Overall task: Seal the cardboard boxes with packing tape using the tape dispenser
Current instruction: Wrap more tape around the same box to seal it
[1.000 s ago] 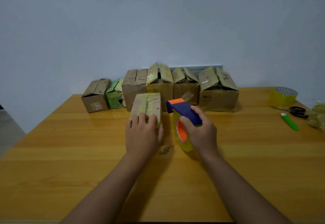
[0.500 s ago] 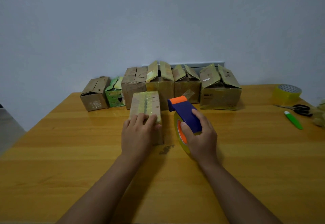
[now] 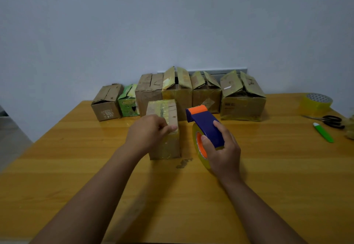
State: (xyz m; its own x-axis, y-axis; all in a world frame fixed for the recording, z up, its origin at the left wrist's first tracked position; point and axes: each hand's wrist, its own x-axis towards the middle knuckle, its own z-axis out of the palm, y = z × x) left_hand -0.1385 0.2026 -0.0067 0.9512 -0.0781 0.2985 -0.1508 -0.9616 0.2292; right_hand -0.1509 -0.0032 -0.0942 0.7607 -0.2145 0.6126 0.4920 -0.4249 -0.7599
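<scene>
A small cardboard box (image 3: 168,146) wrapped in yellowish tape stands on the wooden table (image 3: 72,167) in front of me. My left hand (image 3: 149,133) holds its near top edge, fingers curled, one fingertip at the near right corner. Just right of the box, my right hand (image 3: 223,153) grips the tape dispenser (image 3: 206,126). The dispenser is blue with an orange blade end pointing away from me, and its yellow roll rests on the table. Several more boxes line the back: a closed brown one (image 3: 106,103), a green one (image 3: 128,102), and others with raised flaps (image 3: 242,100).
At the far right of the table lie a spare roll of yellow tape (image 3: 316,104), black scissors (image 3: 332,121) and a green and white cutter (image 3: 323,132). A dark stain (image 3: 183,163) marks the wood near the box. A plain wall rises behind the boxes.
My left hand lay flat on the box top; it has now slid to the near right corner with fingers curled. My right hand keeps the dispenser in nearly the same place.
</scene>
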